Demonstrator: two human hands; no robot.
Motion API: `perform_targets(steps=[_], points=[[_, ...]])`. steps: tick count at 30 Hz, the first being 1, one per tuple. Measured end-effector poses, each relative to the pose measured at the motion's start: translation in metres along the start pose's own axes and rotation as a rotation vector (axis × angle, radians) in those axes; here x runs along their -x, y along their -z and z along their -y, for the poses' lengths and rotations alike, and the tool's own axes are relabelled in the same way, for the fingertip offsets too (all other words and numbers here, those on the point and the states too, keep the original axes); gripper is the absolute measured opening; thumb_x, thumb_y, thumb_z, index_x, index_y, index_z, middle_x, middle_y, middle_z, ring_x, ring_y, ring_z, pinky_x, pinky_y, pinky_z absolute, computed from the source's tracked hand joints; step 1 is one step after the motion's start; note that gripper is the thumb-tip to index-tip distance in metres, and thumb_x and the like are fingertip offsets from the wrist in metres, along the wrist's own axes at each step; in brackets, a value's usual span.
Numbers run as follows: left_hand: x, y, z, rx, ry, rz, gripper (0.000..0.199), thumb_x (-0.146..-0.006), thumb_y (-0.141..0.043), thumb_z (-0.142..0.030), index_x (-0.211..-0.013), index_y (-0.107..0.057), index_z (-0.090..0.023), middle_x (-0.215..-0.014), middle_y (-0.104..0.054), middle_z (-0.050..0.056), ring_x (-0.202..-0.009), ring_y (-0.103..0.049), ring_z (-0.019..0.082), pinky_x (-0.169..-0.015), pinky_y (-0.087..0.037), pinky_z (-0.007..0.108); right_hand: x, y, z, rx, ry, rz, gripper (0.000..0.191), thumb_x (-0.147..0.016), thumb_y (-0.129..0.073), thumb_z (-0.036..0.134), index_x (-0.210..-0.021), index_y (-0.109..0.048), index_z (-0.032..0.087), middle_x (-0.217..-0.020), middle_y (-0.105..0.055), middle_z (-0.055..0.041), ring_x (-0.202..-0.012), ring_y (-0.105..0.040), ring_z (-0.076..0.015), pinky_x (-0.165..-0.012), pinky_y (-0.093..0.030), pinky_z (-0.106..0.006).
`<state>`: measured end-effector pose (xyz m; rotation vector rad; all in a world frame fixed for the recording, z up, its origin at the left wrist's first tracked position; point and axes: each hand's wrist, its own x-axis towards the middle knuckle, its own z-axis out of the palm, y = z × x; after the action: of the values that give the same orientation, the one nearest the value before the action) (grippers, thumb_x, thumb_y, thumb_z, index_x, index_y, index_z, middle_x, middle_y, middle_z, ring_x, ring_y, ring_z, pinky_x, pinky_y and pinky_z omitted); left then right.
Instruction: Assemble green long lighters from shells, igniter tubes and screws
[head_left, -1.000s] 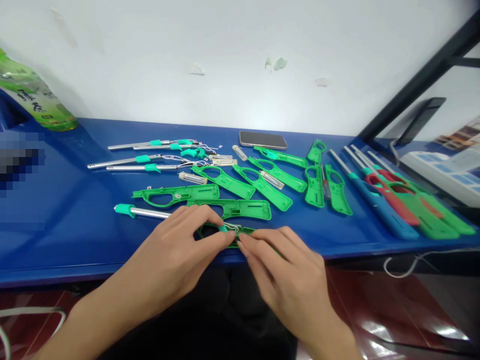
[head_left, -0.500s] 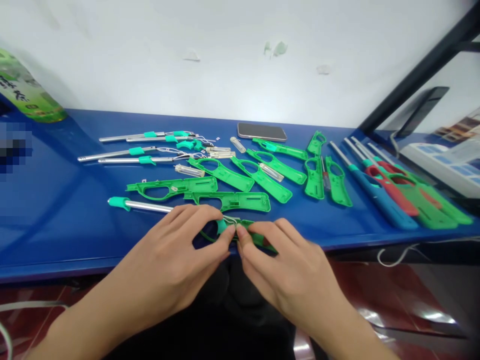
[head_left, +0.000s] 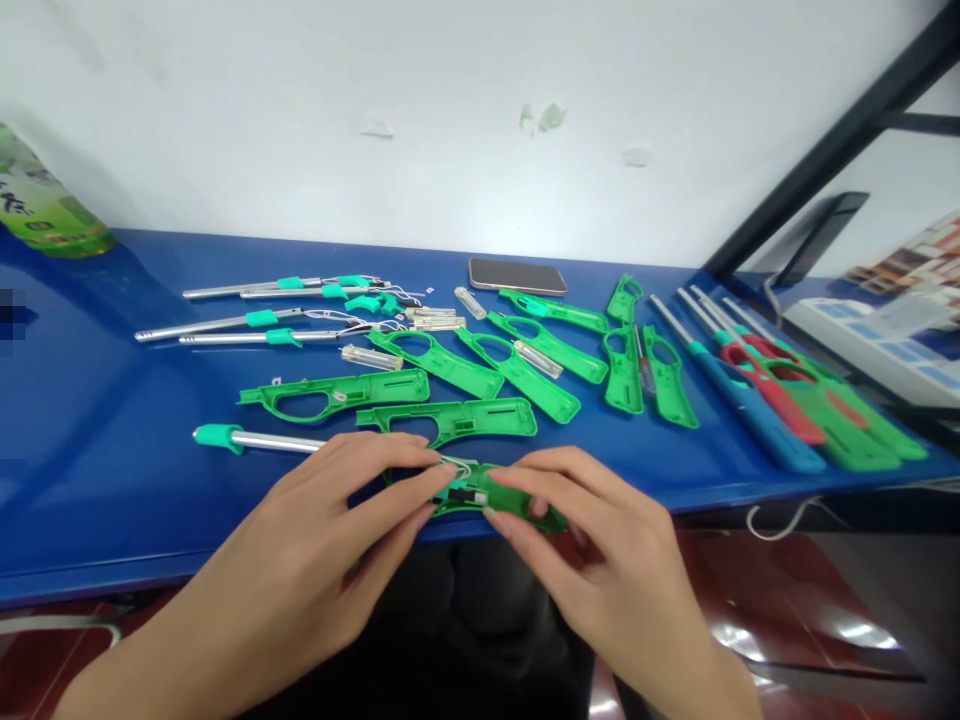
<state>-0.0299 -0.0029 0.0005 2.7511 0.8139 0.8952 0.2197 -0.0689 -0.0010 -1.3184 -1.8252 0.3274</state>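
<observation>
At the table's front edge, a green lighter shell half (head_left: 510, 492) lies between my hands, open side up. Inside it sit a teal trigger and a black igniter piece (head_left: 466, 495) with a pale end, thin white wires above. My left hand (head_left: 352, 510) pinches the shell's left part, thumb and fingers at the trigger and wires. Fingers of my right hand (head_left: 577, 510) grip the shell's right part, thumb and forefinger near the igniter's end. A metal lighter tube (head_left: 277, 440) with a teal tip extends left from under my left hand.
Several green shell halves (head_left: 480, 420), clear fuel tanks (head_left: 373, 357) and metal tubes with wires (head_left: 232, 338) lie beyond my hands. Whole lighters (head_left: 765, 400) and a screwdriver (head_left: 645, 368) are on the right. A phone (head_left: 517, 275) lies by the wall; a bottle (head_left: 52, 205) stands left.
My fingertips have moved apart, so the black igniter piece now shows in the shell. My right hand has shifted rightward along the shell. The view has tilted slightly.
</observation>
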Motion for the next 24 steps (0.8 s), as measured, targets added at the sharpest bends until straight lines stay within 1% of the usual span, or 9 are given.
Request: perform_targets(steps=[2, 4, 6, 8, 12, 16, 20, 22, 24], points=[[0.001, 0.002, 0.004, 0.008, -0.001, 0.005, 0.038, -0.111, -0.054, -0.012, -0.145, -0.063, -0.026, -0.142, -0.067, 0.003, -0.13, -0.064, 0.016, -0.117, -0.051, 0.029, 0.0, 0.002, -0.001, 0.038, 0.03, 0.005, 0.017, -0.099, -0.078, 0.015, -0.114, -0.081, 0.022, -0.108, -0.077, -0.0037, -0.08, -0.072, -0.0142, -0.065, -0.061, -0.023], [0.002, 0.004, 0.008, 0.015, -0.023, 0.021, 0.039, -0.111, -0.054, -0.01, -0.146, -0.063, -0.025, -0.144, -0.067, 0.002, -0.132, -0.064, 0.014, -0.119, -0.05, 0.026, 0.002, 0.002, -0.002, 0.114, 0.077, -0.028, 0.015, -0.1, -0.077, 0.015, -0.113, -0.081, 0.022, -0.109, -0.077, -0.0049, -0.089, -0.073, -0.0181, -0.072, -0.062, -0.028], [0.002, 0.007, 0.013, 0.019, -0.056, 0.039, 0.041, -0.11, -0.053, -0.008, -0.145, -0.063, -0.026, -0.144, -0.067, 0.002, -0.134, -0.063, 0.013, -0.118, -0.05, 0.024, 0.004, 0.003, -0.003, 0.223, 0.099, -0.054, 0.016, -0.101, -0.076, 0.019, -0.117, -0.081, 0.021, -0.113, -0.078, -0.0079, -0.098, -0.072, -0.0236, -0.078, -0.062, -0.036], [0.002, 0.01, 0.015, 0.021, -0.088, 0.055, 0.04, -0.109, -0.051, -0.007, -0.141, -0.066, -0.026, -0.141, -0.069, 0.001, -0.133, -0.064, 0.014, -0.116, -0.052, 0.025, 0.005, 0.003, -0.005, 0.293, 0.095, -0.047, 0.021, -0.102, -0.076, 0.025, -0.122, -0.08, 0.02, -0.117, -0.078, -0.0101, -0.102, -0.07, -0.027, -0.081, -0.062, -0.041], [-0.005, 0.013, 0.017, 0.0, -0.106, 0.083, 0.04, -0.108, -0.051, -0.006, -0.135, -0.07, -0.029, -0.134, -0.073, 0.0, -0.13, -0.065, 0.018, -0.113, -0.053, 0.033, 0.004, 0.003, -0.007, 0.256, 0.078, -0.033, 0.023, -0.102, -0.078, 0.028, -0.123, -0.081, 0.02, -0.11, -0.079, -0.0085, -0.1, -0.068, -0.026, -0.082, -0.062, -0.04], [-0.014, 0.014, 0.017, -0.039, -0.13, 0.113, 0.044, -0.107, -0.045, -0.001, -0.131, -0.07, -0.028, -0.127, -0.075, 0.001, -0.121, -0.067, 0.019, -0.106, -0.054, 0.035, 0.003, 0.003, -0.01, 0.202, 0.028, -0.031, 0.027, -0.101, -0.079, 0.03, -0.126, -0.08, 0.021, -0.107, -0.077, -0.008, -0.098, -0.068, -0.0256, -0.08, -0.062, -0.039], [-0.025, 0.017, 0.019, -0.112, -0.276, 0.088, 0.038, -0.109, -0.042, -0.005, -0.131, -0.066, -0.024, -0.119, -0.079, 0.003, -0.11, -0.072, 0.021, -0.096, -0.057, 0.037, 0.002, 0.006, -0.013, 0.163, -0.016, 0.018, 0.028, -0.1, -0.081, 0.031, -0.126, -0.081, 0.023, -0.102, -0.074, -0.0066, -0.095, -0.069, -0.025, -0.078, -0.062, -0.039], [-0.029, 0.018, 0.022, -0.145, -0.359, 0.053, 0.037, -0.108, -0.042, -0.005, -0.132, -0.064, -0.025, -0.111, -0.081, 0.003, -0.1, -0.073, 0.02, -0.088, -0.058, 0.037, 0.0, 0.008, -0.014, 0.162, -0.03, 0.062, 0.029, -0.098, -0.083, 0.03, -0.127, -0.082, 0.026, -0.102, -0.073, -0.0054, -0.095, -0.07, -0.0245, -0.079, -0.062, -0.039], [-0.032, 0.019, 0.025, -0.158, -0.408, 0.037, 0.038, -0.107, -0.042, -0.006, -0.133, -0.063, -0.026, -0.106, -0.081, 0.003, -0.095, -0.074, 0.02, -0.082, -0.058, 0.036, -0.002, 0.01, -0.014, 0.169, -0.035, 0.1, 0.033, -0.096, -0.085, 0.03, -0.129, -0.081, 0.028, -0.102, -0.072, -0.0047, -0.096, -0.07, -0.0244, -0.079, -0.062, -0.039]])
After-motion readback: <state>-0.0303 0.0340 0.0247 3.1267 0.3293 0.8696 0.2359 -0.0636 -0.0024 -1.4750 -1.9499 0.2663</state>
